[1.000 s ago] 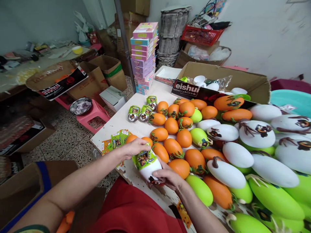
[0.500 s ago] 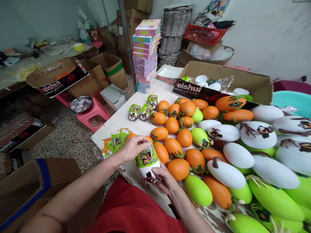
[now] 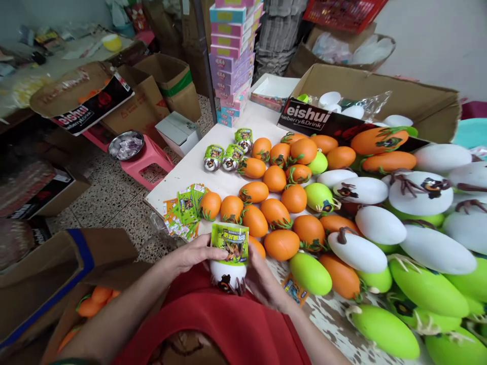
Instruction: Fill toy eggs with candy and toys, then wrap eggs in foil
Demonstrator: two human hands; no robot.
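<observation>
A white toy egg (image 3: 228, 274) with brown claws at its lower end is held upright in front of my body. Its upper part is covered by a green printed wrapper (image 3: 232, 243). My left hand (image 3: 196, 253) grips the egg from the left, thumb pressed on the wrapper's front. My right hand (image 3: 262, 281) holds it from the right, its fingertips partly hidden behind it. Just beyond lie several orange toy eggs (image 3: 276, 213) with green claws. A pile of flat green and orange wrappers (image 3: 186, 205) lies at the table's left edge.
Three wrapped eggs (image 3: 232, 157) stand farther back on the table (image 3: 186, 175). Green eggs (image 3: 310, 271) and white eggs (image 3: 357, 251) crowd the right side. An open carton (image 3: 380, 91) and a stack of boxes (image 3: 232, 71) stand behind. A pink stool (image 3: 146, 157) carries a metal bowl (image 3: 125, 146).
My left hand has come down from the egg's top to its left side. The egg has moved closer to my body, more upright, its wrapper now facing me. The view has tilted downward.
</observation>
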